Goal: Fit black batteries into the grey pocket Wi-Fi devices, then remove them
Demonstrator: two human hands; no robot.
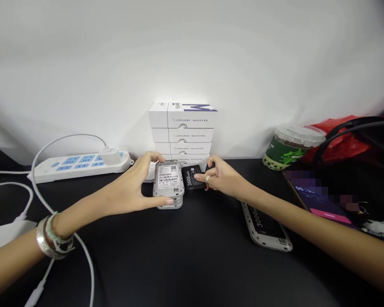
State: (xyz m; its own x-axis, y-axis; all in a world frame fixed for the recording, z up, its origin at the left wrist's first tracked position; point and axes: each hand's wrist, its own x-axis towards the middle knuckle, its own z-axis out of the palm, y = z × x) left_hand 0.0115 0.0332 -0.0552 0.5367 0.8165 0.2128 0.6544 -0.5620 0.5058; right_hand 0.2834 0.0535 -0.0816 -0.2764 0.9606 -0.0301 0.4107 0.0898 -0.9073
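Note:
My left hand [132, 185] grips a small stack of grey device casings [168, 179], thumb at the near edge and fingers at the far edge. The top casing shows a white printed label. Just right of the stack, a black battery [192, 178] marked 3000mAh lies flat before the white boxes. My right hand [218, 177], with a ring, has its fingers on the battery's right part, the index finger stretched over its face. Under my right forearm, another grey casing [275, 241] with a black 3000mAh battery in it lies on the black table [179, 264].
Several white boxes [190, 120] are stacked against the wall. A power strip [83, 164] with a plugged charger and white cables is at left. At right are a lidded drink cup [286, 147], a phone [320, 200], a red bag [336, 128] and black cables.

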